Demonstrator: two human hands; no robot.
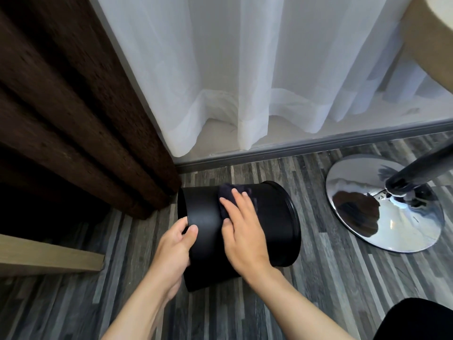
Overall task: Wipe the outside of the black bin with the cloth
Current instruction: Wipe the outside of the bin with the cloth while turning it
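The black bin (pixel 272 217) lies on its side on the striped grey floor, its rimmed mouth turned to the right. My left hand (pixel 175 249) grips the bin's base end at the left, thumb on top and fingers round the edge. My right hand (pixel 241 229) lies flat on the bin's upper side and presses a dark cloth (pixel 226 192) against it. Most of the cloth is hidden under my fingers; a bunched part shows beyond the fingertips.
A chrome round stool base (pixel 362 222) with a black post (pixel 416 170) stands close on the right. A dark brown curtain (pixel 73 119) hangs at the left, a white sheer curtain (pixel 245 69) behind. A wooden board (pixel 49 256) lies at lower left.
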